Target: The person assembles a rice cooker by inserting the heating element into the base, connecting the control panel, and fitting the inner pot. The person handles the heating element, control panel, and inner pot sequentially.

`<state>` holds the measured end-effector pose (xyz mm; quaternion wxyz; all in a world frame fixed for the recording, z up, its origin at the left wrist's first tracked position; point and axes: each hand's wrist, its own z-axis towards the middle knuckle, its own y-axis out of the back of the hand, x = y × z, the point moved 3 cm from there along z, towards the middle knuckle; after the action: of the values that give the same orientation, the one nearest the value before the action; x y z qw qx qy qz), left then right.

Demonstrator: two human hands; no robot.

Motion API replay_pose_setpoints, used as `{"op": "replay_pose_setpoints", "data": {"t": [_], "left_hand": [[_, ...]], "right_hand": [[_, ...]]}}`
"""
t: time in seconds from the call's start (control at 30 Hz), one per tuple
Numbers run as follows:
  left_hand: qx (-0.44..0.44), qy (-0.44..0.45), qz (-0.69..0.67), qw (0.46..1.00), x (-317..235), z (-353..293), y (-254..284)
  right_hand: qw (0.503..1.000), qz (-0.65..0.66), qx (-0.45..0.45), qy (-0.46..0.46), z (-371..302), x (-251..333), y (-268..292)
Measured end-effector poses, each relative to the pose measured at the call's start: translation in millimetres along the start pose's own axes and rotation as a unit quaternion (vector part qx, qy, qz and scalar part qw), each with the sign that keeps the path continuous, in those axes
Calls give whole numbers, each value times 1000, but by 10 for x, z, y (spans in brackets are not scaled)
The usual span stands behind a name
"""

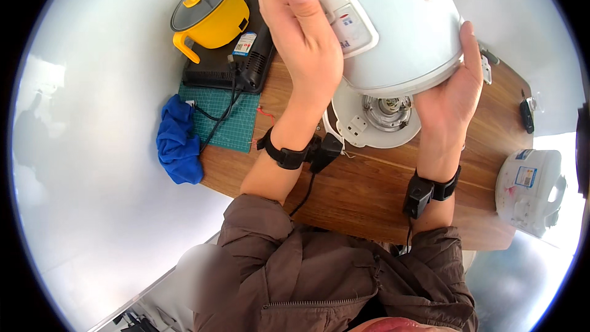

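A pale blue rice cooker housing [405, 31] with a pink flower print is held up and tilted over the table. My left hand [307, 37] is closed beside the white control panel [356, 24], its fingers curled at the panel's edge and partly hidden. Along the lower right rim, my right hand [453, 89] supports the housing with the palm under it and the thumb up its side. Beneath lies a white round cooker base [369, 138], its metal heating plate [388, 122] exposed in the middle. The housing covers the far part of this base.
On the wooden table [362, 190], a yellow pot [224, 21] with a grey lid stands on a black appliance [209, 72] at the far left. A green mat [236, 123], blue cloth [178, 141] and black cable lie nearby. Another white rice cooker [522, 187] is at the right edge.
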<state>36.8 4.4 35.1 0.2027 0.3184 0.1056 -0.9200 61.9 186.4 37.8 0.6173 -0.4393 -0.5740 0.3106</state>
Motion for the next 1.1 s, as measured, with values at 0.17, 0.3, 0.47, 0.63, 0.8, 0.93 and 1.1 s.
{"op": "replay_pose_setpoints", "data": {"t": [0.17,0.3,0.47,0.63,0.8,0.93,1.1], "left_hand": [[108,-37,-93,989,-117,7,-146],[204,-132,-26,970,-269,70,-253],[148,-196,30,969,-299,-8,-311],[104,-238,18,965,-245,-36,-330],[65,-144,-67,985,-207,1,-147],[34,-48,-134,989,-246,20,-57],[84,16,-168,982,-242,13,-79]], "right_hand": [[998,44,37,-8,92,267,159],[996,77,50,-11,203,455,318],[998,56,14,16,168,466,264],[997,69,44,8,184,471,305],[998,35,26,52,115,439,190],[995,-1,68,77,102,486,209],[994,-26,64,90,52,452,148]]}}
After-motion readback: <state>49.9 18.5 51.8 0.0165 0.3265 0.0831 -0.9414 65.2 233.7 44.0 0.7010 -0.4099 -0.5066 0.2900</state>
